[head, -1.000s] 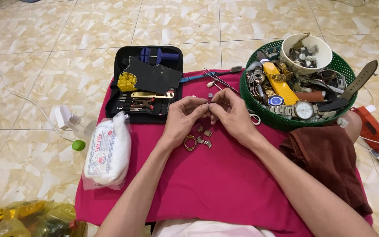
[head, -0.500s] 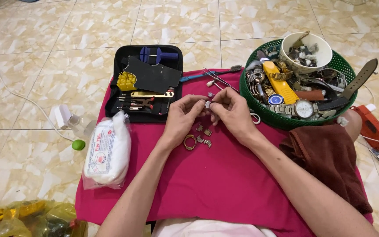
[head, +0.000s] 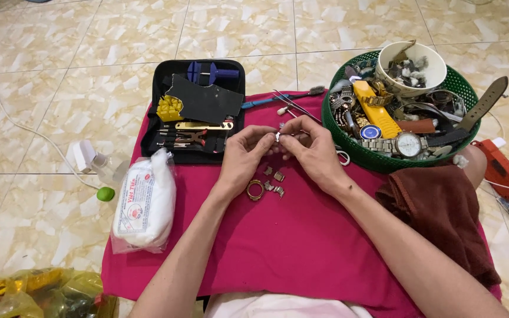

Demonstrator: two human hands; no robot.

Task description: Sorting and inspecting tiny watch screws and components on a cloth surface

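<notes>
While both hands pinch a small metal part (head: 277, 137), a white package (head: 144, 200) lies left.

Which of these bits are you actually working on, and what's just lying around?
In hand:
left hand and right hand pinching a small metal piece
loose links, gold ring

Lying about:
tool case
green basket
white bag
brown cloth
</notes>
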